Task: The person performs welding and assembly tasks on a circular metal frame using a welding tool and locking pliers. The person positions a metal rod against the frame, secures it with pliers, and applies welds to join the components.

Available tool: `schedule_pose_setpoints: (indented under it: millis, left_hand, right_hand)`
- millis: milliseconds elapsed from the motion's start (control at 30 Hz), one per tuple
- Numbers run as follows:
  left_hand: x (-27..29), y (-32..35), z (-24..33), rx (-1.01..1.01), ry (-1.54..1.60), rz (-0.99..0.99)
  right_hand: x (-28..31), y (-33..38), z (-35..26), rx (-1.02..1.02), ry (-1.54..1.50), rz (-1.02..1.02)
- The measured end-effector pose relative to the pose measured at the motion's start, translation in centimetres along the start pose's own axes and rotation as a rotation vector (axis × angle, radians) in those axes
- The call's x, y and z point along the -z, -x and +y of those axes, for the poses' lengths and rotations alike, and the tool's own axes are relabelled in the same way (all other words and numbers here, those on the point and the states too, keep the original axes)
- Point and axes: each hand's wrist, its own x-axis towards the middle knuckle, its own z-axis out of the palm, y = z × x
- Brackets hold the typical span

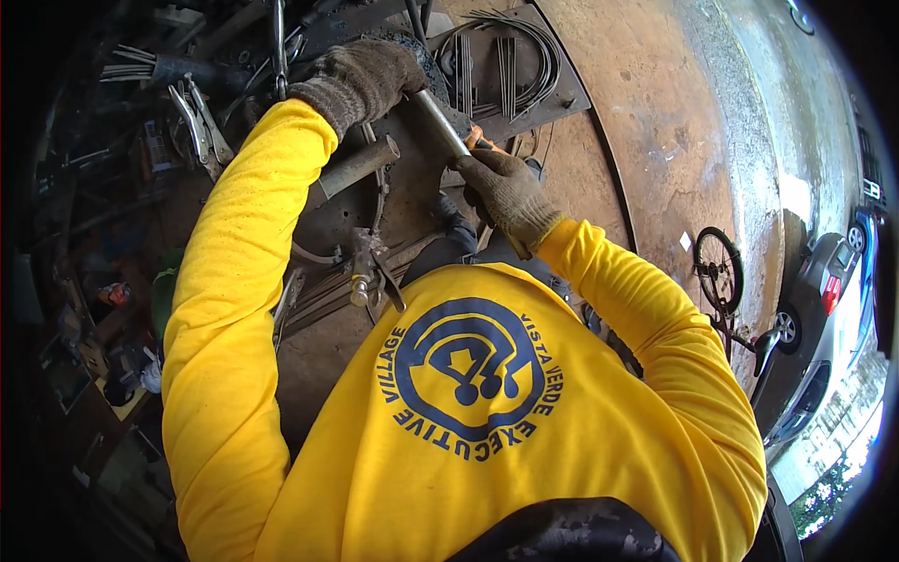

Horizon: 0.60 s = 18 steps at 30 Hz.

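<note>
My left hand (370, 80), in a grey-brown knit glove, is closed at the far end of a silvery metal pipe (440, 124) over the dark workbench. My right hand (508, 194), gloved in the same knit, grips the pipe's near part. A short brownish end (519, 245) sticks out below the right glove; I cannot tell whether it belongs to the pipe. Just beyond the right hand is an orange-handled tool (482, 140), partly hidden. A thicker rusty pipe (361, 167) lies nearer, below the left wrist.
Locking pliers (199, 122) hang left of my left sleeve. Coiled wire and cut rods (510, 70) lie on a metal plate at the far side. A vise-like metal fitting (363, 267) stands near my body. At the right are a bicycle (718, 270) and a parked car (810, 309).
</note>
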Motion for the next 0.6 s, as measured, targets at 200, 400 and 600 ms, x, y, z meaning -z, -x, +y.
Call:
schedule_pose_setpoints:
  millis: [200,400,600]
  left_hand:
    - [0.0,-0.2,0.1,0.036,0.010,-0.039]
    - [0.2,-0.1,0.2,0.056,0.028,-0.052]
    - [1.7,0.0,1.3,0.052,-0.006,-0.082]
  right_hand:
    - [-0.9,-0.4,1.2,0.043,0.043,0.025]
    - [-2.2,-0.7,2.1,0.040,0.027,0.082]
    - [-3.4,-0.4,2.6,0.036,-0.073,0.165]
